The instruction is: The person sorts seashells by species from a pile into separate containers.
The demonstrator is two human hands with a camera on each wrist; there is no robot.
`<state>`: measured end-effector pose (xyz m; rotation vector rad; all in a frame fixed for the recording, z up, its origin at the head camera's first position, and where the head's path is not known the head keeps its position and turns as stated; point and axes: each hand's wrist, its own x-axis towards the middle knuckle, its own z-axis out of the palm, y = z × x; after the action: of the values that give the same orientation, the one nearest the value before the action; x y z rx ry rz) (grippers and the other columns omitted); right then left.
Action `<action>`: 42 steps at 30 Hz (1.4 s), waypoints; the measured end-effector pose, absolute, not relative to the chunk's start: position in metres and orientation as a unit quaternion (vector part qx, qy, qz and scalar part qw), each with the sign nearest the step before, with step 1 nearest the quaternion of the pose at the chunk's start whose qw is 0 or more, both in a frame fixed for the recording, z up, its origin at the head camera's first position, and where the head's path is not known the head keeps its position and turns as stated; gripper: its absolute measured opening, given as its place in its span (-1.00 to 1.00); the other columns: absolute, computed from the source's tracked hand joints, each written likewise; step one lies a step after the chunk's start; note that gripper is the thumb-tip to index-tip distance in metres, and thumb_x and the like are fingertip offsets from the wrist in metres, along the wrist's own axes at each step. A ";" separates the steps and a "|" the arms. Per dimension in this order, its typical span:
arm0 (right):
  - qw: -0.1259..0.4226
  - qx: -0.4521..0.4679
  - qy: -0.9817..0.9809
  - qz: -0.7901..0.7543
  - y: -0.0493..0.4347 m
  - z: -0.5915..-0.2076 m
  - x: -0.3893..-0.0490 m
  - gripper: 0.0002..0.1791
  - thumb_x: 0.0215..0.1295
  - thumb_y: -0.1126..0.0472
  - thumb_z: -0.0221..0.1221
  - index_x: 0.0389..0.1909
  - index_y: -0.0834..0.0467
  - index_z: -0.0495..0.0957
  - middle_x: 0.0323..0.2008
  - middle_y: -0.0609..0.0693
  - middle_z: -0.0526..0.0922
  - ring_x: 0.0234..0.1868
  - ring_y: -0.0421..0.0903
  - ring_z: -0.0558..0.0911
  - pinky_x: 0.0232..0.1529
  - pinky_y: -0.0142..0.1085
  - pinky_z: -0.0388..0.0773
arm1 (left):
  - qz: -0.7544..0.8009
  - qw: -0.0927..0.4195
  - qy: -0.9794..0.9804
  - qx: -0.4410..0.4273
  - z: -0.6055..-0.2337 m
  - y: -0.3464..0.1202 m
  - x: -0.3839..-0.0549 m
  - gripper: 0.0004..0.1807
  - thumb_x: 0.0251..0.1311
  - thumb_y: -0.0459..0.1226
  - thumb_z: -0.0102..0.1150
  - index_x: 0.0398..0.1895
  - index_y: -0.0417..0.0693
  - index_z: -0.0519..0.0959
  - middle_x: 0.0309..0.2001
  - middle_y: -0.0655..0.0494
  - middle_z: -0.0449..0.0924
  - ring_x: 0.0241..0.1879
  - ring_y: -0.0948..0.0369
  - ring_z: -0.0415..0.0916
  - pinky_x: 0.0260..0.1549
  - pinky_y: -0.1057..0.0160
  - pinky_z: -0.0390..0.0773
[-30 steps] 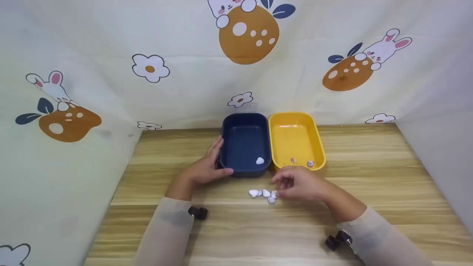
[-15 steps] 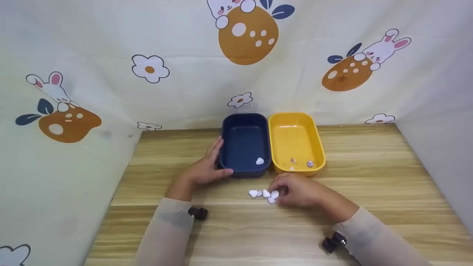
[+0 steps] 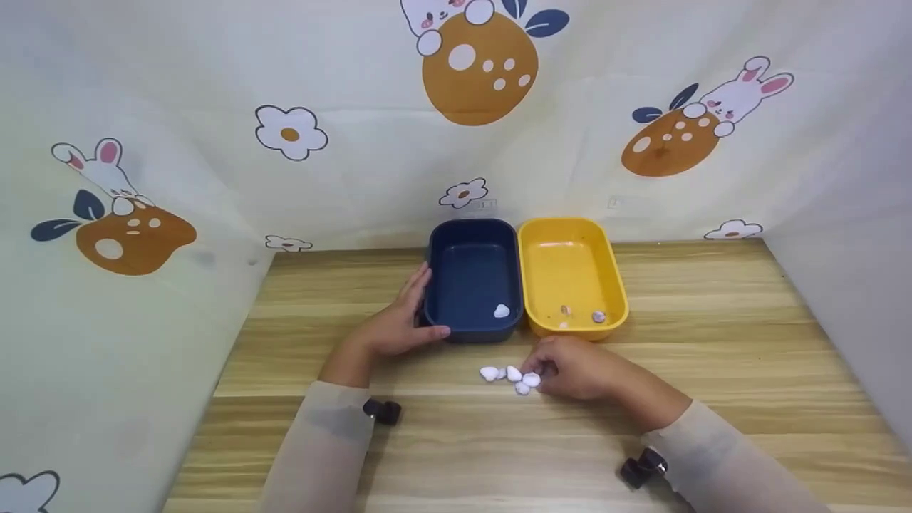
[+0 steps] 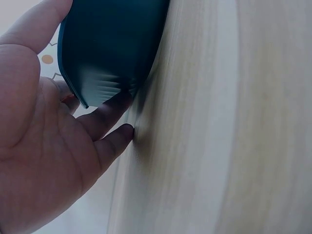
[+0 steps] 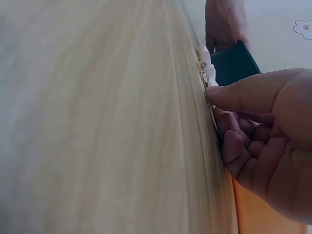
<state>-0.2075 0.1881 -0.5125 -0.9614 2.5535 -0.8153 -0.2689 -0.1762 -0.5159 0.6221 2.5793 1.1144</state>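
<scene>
The rightmost small, white, rounded, shell-like piece (image 3: 531, 380) probably handles light, hard and slippery, best pinched edgewise; the right hand's (image 3: 578, 367) fingers curl beside it, grip unclear.

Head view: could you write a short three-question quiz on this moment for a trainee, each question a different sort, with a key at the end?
1. True or false: The right hand is nearer than the left hand to the cluster of small white pebble-like pieces on the wood-grain tabletop.

2. Where does the bright yellow, rounded-rectangular plastic tray stand relative to the dark blue, rounded-rectangular plastic tray?
A) Stacked on top of it
B) Behind it
C) Alongside it, on the right

3. Count: How many white pieces lie inside the dark blue tray?

Key: 1. True. 2. C. 3. One, near its near right corner.
</scene>
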 end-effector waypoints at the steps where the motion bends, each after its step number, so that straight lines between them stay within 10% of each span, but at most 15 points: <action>1: 0.150 -0.332 0.888 -0.282 0.188 -0.511 -0.207 -0.73 0.20 0.36 0.39 -0.11 0.03 0.82 -0.26 -0.14 0.73 -0.22 -0.25 0.58 -0.13 -0.37 0.60 | 0.385 0.131 0.888 0.215 -0.516 -0.176 -0.269 0.35 0.26 0.26 0.41 0.79 0.13 -0.33 0.80 0.07 -0.50 0.78 -0.10 -0.38 0.68 -0.27 -0.03; 42: 0.125 -0.194 0.864 -0.448 0.144 -0.442 -0.266 -0.75 0.35 0.17 0.45 0.02 0.00 0.79 -0.23 -0.02 0.77 -0.17 -0.04 0.70 -0.06 -0.25 0.73 | 0.389 0.138 0.886 0.210 -0.515 -0.175 -0.268 0.32 0.29 0.23 0.40 0.79 0.08 -0.32 0.79 0.13 -0.52 0.77 -0.12 -0.30 0.68 -0.27 -0.01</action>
<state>-0.2660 0.1442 -0.4419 -0.5658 2.5162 -1.3049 -0.2677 -0.1753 -0.5149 0.6071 2.5630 1.1256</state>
